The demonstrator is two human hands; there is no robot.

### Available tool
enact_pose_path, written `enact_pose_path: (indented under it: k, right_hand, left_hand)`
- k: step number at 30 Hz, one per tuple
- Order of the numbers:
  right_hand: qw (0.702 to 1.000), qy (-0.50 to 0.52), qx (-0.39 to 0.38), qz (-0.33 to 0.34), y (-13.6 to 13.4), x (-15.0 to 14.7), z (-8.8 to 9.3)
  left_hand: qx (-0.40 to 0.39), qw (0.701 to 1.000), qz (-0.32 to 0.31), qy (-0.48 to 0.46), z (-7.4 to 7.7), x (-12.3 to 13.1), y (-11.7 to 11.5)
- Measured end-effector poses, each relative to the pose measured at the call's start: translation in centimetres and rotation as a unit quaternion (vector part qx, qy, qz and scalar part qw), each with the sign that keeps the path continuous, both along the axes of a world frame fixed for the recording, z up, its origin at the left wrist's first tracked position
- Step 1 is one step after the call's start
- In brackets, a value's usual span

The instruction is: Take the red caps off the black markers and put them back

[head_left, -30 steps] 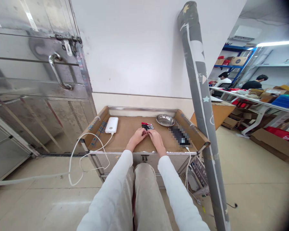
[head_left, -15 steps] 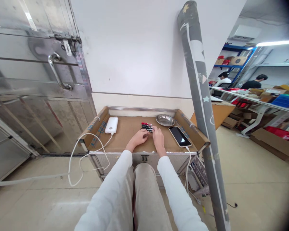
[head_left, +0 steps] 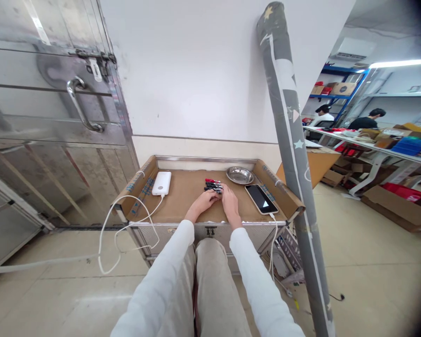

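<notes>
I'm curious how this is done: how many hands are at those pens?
2: the left hand at the near side of the pens, the right hand at their right end. No others show.

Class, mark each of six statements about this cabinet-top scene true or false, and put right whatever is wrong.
1. The left hand and the right hand are both at the pens. True.
2. The metal dish is farther from the person than the phone. True.
3. The phone lies to the left of the pens. False: it lies to their right.
4. A white rectangular device lies on the cardboard, left of the pens. True.
5. The white rectangular device lies inside the metal dish. False: the two are well apart, on opposite sides of the pens.
6. The pens are scattered all over the cardboard. False: they lie close together in one small group.
</notes>
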State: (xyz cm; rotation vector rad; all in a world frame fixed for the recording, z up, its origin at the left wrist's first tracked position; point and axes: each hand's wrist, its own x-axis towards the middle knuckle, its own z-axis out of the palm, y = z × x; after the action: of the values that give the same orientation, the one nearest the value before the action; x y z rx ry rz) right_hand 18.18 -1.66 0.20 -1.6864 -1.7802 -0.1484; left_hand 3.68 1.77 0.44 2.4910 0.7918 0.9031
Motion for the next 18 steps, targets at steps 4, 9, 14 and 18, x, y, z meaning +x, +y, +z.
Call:
enact_pose_path:
  k: [4,9,14,18]
  right_hand:
    - [0.999,-0.007,-0.007,0.052,-0.17,-0.15,0.26]
    - [0.993,0.026,-0.016,0.112,-0.2,-0.24,0.47]
    - [0.984,0.102,-0.017,0.146,0.04,-0.02,0.09]
    - [0.982,0.121,-0.013,0.145,0.37,0.11,-0.49]
  left_hand:
    - [-0.028,0.997,0.073,-0.022,0.02,-0.41,-0.36]
    - [-0.011,0.987,0.159,-0.026,0.06,-0.7,-0.65]
    - [0.011,0.977,0.214,0.005,0.07,-0.83,-0.67]
    - [0.028,0.969,0.244,0.034,0.38,-0.82,-0.94]
